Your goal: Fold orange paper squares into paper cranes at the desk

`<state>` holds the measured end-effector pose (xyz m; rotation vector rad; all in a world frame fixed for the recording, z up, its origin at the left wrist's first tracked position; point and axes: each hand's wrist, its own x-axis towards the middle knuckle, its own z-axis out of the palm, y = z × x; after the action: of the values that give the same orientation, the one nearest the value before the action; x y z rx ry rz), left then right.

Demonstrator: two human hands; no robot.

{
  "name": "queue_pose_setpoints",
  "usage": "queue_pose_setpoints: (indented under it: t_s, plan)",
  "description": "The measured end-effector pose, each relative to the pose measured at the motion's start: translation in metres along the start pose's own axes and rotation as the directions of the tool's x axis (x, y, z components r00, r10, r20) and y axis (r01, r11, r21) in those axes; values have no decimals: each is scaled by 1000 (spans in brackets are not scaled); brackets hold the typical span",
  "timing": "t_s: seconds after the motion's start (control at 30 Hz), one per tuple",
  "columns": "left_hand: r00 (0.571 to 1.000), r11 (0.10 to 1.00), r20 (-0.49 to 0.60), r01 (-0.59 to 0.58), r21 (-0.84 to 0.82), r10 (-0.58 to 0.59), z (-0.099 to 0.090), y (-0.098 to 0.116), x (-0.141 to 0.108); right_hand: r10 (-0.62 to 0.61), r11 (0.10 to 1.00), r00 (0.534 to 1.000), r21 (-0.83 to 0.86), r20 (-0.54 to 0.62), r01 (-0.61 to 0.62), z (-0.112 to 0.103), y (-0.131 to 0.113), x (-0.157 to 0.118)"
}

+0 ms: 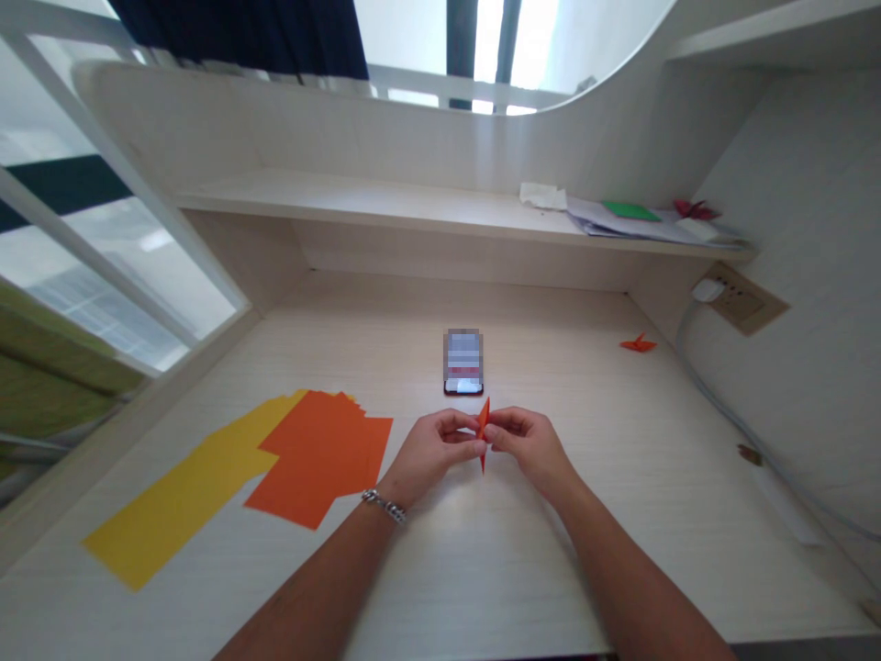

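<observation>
I had my left hand point(432, 450) and right hand point(529, 450) closed in fingertip pinches on a narrow folded orange paper point(483, 436), held upright between them above the desk point(482, 569), just below the phone point(463, 363). Firm, even pressure suited so slim a fold. Orange sheets point(320, 459) and yellow sheets point(180, 491) lay off to the left.

Pale wood desk point(482, 574), built-in shelf point(385, 207) above, white wall point(791, 184), dark curtain point(234, 28), bright daylit window point(413, 41)
</observation>
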<state>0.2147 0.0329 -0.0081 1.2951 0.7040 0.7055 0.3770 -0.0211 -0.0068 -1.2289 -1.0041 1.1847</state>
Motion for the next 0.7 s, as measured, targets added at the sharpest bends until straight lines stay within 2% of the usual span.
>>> queue_pose_setpoints:
  t_s: [0.17, 0.33, 0.43, 0.57, 0.63, 0.7]
  plan:
    - [1000, 1000, -7, -11, 15, 11, -1, 0, 2, -33, 997, 999, -68, -4, 33, -1, 0, -1]
    - [988, 985, -98, -108, 132, 122, 6, 2, -2, -147, 967, 987, -222, -71, 128, 5, 1, -3]
    - [982, 975, -89, -150, 163, 166, 11, 6, -7, -182, 935, 979, -326, -91, 144, 8, 2, -4]
    - [989, 991, -53, -136, -6, 136, 14, 9, -8, -238, 896, 960, -414, -149, 158, 6, 3, -5]
    - [994, 986, -70, -96, -136, 87, 13, 9, -5, -328, 844, 931, -493, -162, 211, 6, 2, -7]
    - [995, 969, -99, -26, -244, 2, 11, 7, -2, -430, 774, 896, -557, -112, 302, 7, 1, -9]
